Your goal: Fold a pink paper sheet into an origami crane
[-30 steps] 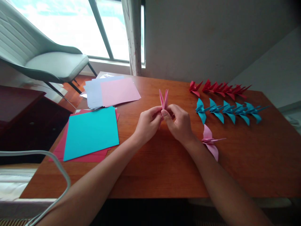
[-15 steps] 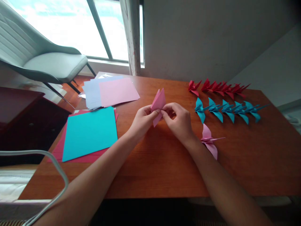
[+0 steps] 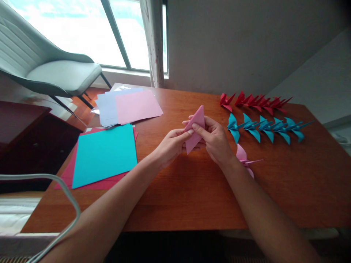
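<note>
A folded pink origami paper (image 3: 197, 118), shaped like a narrow diamond, is held above the middle of the table. My left hand (image 3: 172, 145) grips its left side, thumb on the front and fingers behind. On the right side, my right hand (image 3: 216, 138) presses its thumb flat on the front face, with its other fingers behind the paper. Part of the paper's back is hidden by my fingers. Beside my right wrist lies a finished pink paper crane (image 3: 242, 155), partly covered by my forearm.
Blue paper cranes (image 3: 259, 127) and red paper cranes (image 3: 255, 101) stand in rows at the right. Blue sheets (image 3: 105, 155) lie over red ones at the left, with pink paper (image 3: 138, 106) behind. A white cable (image 3: 65, 190) loops at lower left; a chair (image 3: 63, 76) stands beyond the table (image 3: 175, 201).
The folded pink paper has shifted slightly right and now lies flatter, its layers together. My right thumb has moved onto its front face, and both hands have more fingers behind it.
</note>
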`<state>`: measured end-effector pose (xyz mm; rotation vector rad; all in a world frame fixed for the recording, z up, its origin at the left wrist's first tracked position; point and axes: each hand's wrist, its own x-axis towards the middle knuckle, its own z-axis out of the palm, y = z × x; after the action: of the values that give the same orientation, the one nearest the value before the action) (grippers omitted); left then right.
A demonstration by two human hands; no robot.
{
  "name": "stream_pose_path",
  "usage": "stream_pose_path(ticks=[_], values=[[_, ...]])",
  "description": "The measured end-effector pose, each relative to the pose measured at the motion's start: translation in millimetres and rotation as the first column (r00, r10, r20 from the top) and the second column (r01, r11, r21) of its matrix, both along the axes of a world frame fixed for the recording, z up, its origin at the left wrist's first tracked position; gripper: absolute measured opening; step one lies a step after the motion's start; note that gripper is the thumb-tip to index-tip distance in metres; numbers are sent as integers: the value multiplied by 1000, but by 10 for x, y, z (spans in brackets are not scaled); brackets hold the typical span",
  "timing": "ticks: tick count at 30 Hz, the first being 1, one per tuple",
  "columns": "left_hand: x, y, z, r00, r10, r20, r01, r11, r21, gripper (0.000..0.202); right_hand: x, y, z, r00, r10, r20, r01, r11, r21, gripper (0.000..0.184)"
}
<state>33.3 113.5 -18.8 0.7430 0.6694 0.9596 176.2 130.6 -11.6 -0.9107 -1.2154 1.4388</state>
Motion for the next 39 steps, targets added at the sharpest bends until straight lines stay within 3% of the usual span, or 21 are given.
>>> stream_pose_path(ticks=[7, 14, 18, 22, 27, 35, 39], values=[[-16, -3, 13, 999, -37, -20, 36, 999, -29, 34, 25, 5, -3, 997, -8, 77, 9, 1000, -2, 31], [-52, 30, -63, 996, 55, -68, -55, 998, -6, 32, 9, 42, -54, 997, 31, 64, -37, 995, 87, 25], [-52, 28, -73, 997, 52, -63, -51, 999, 3, 34, 11, 32, -56, 998, 18, 66, -25, 994, 110, 23], [-48, 18, -49, 998, 45, -33, -45, 999, -1, 35, 30, 29, -39, 992, 82, 97, -94, 988, 124, 29], [-41, 20, -44, 999, 48, -15, -48, 999, -10, 34, 18, 34, -42, 991, 121, 58, -127, 985, 114, 22], [-32, 20, -25, 994, 51, -94, -51, 999, 8, 27, 15, 47, -66, 995, -3, 96, -7, 995, 102, 32], [-49, 21, -27, 989, 74, -129, -71, 997, 21, 29, 66, 103, -96, 979, -167, 113, 144, 972, 186, 32]])
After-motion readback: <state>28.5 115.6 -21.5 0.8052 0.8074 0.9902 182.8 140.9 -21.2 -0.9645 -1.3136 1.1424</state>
